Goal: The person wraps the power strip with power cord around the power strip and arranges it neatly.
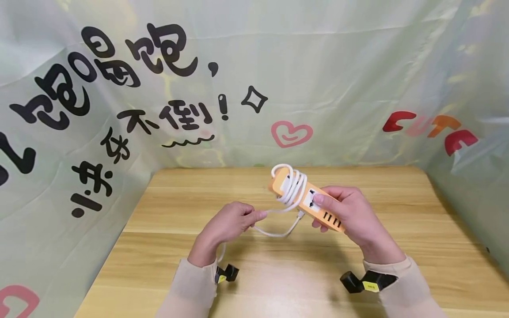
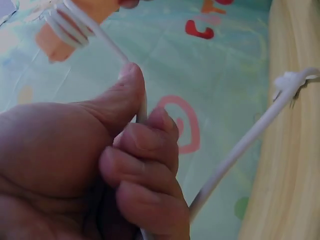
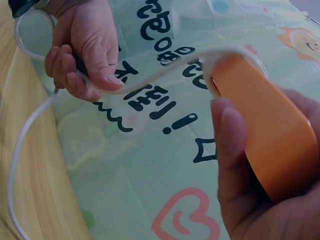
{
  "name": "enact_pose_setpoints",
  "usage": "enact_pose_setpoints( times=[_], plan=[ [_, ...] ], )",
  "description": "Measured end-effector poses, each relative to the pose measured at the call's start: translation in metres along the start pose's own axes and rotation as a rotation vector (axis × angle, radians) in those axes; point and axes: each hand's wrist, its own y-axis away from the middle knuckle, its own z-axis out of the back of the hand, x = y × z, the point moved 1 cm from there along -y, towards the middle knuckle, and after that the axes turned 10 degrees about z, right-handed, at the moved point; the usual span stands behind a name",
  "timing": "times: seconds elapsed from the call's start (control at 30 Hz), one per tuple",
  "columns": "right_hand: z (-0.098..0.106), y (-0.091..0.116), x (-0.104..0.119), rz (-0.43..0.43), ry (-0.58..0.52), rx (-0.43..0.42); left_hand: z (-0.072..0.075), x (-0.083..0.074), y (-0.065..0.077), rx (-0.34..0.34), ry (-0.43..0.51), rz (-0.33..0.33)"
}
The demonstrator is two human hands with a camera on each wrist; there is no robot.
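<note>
An orange power strip [image 1: 324,215] with white socket faces is held up at an angle over the table. My right hand [image 1: 354,214] grips its lower end, thumb on the socket face; its plain orange underside shows in the right wrist view. Several turns of white cord [image 1: 293,187] circle the strip's upper end. From there the cord runs across to my left hand [image 1: 234,221], which pinches it between thumb and curled fingers. Past that hand, the loose length curves back to a white plug [image 2: 289,82], whose prongs show in the left wrist view.
Beneath the hands lies a light wooden table [image 1: 179,194]. A pale green printed cloth [image 1: 338,79] with black lettering and a pink heart hangs around its back and sides. Black wrist cameras [image 1: 367,282] are strapped on both sleeves.
</note>
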Motion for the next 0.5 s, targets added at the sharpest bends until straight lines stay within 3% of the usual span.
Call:
enact_pose_setpoints(
  times=[0.07,0.27,0.37,0.5],
  plan=[
    [0.002,0.001,0.000,0.002,0.007,0.055,0.002,0.000,0.000,0.001,0.001,0.000],
    [0.003,0.002,0.000,0.011,0.001,0.139,0.003,0.002,0.002,0.104,-0.007,-0.044],
    [0.000,0.004,-0.001,0.020,-0.008,0.230,0.001,0.002,0.000,0.085,-0.044,-0.056],
    [-0.007,0.006,-0.003,0.031,-0.013,0.418,-0.002,0.002,-0.002,0.021,-0.077,-0.048]
  ],
)
